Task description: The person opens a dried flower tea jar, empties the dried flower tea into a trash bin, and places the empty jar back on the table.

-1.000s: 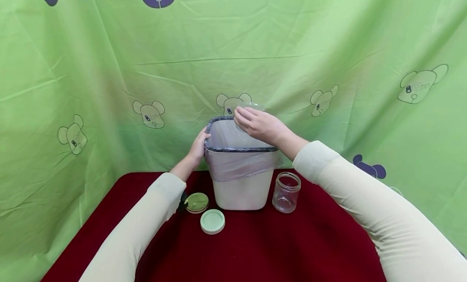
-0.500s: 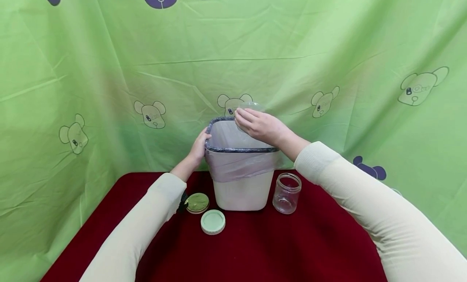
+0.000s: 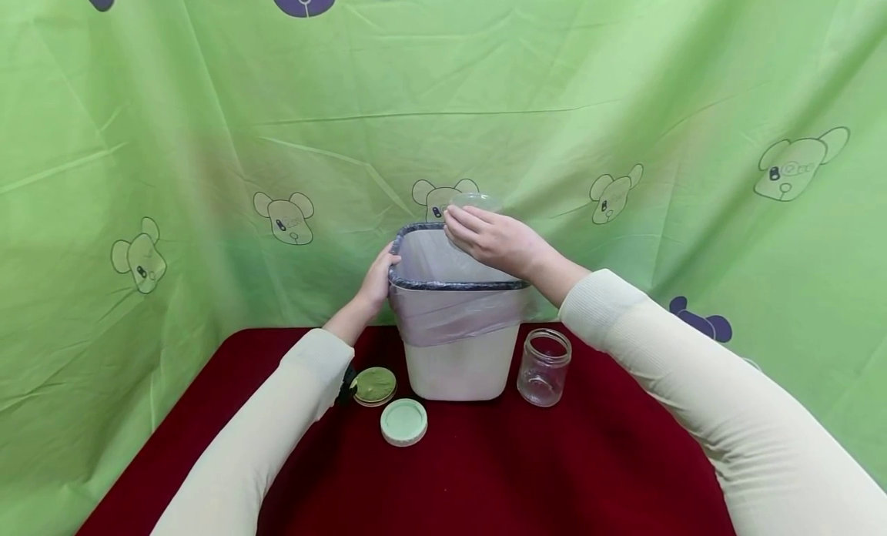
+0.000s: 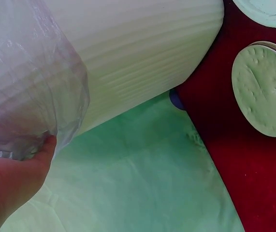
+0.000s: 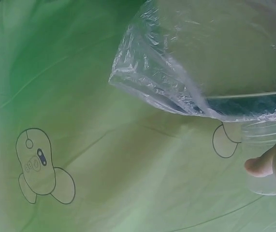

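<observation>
A pale waste bin [image 3: 457,373] stands upright on the red cloth, lined with a thin see-through bag [image 3: 460,318] folded over its dark rim. My left hand [image 3: 377,278] grips the bin's left side at the rim, thumb and fingers on the liner's edge. Above the right part of the opening, my right hand [image 3: 493,242] holds a clear jar [image 3: 478,202]; the right wrist view shows the threaded neck of this jar [image 5: 259,137] pointing toward the bin. Most of the held jar is hidden behind the fingers in the head view.
A second clear glass jar [image 3: 543,366], lidless, stands right of the bin. A green round lid [image 3: 375,385] and a pale green lid [image 3: 404,421] lie at the bin's front left. Green curtain [image 3: 443,97] hangs close behind the red-covered table [image 3: 499,474].
</observation>
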Demonstrator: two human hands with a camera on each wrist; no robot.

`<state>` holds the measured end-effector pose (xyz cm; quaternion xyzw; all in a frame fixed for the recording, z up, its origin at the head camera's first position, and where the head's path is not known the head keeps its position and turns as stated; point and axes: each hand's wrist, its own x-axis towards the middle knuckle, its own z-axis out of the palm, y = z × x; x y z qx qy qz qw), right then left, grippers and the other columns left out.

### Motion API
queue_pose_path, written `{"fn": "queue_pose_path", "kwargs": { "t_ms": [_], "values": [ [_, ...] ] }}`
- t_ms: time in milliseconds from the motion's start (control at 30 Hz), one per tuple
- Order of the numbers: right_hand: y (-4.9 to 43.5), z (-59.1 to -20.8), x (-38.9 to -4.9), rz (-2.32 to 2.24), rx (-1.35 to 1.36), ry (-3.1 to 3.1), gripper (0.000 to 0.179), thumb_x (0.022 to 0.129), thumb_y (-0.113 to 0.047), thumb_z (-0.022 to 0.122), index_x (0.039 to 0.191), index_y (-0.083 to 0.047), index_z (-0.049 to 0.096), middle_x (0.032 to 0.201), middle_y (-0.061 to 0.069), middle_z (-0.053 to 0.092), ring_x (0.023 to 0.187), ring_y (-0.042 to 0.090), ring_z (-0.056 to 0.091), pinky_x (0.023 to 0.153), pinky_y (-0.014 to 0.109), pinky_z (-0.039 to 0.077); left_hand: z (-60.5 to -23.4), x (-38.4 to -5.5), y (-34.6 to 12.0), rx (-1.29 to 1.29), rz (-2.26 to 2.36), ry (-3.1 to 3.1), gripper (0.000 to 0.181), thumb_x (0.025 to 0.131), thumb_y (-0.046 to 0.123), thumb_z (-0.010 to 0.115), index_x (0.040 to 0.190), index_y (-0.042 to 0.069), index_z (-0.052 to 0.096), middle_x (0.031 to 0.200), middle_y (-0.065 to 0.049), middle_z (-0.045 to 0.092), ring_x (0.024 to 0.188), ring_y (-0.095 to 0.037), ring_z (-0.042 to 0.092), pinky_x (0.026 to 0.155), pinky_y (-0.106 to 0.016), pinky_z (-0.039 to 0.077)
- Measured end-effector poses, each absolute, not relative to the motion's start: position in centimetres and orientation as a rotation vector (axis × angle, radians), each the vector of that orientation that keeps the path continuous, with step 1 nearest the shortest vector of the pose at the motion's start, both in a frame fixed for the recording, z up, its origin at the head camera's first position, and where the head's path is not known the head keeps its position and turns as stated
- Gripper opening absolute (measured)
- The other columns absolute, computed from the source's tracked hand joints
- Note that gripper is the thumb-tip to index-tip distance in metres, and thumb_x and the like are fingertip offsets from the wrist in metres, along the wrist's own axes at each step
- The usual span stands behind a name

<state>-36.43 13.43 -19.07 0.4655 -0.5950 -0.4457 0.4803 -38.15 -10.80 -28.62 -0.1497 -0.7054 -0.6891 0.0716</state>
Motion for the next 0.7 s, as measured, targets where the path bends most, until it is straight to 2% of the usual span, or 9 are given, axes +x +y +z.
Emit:
{"fn": "queue_pose_path", "kwargs": {
  "t_ms": [700],
  "values": [
    [13.63,-18.99,-36.21,-1.013,1.167,-1.525,0.039,0.093,0.002,0.045,0.131,0.004,0.054,0.136,0.021,0.05,0.13,0.031,0.044,0.112,0.039,0.026,-28.76,-38.48,-10.65,-0.413,-2.078,-2.124,0.06,0.095,0.017,0.034,0.153,0.006,0.026,0.156,-0.014,0.028,0.137,-0.031,0.031,0.111,-0.042,0.024]
  ]
}}
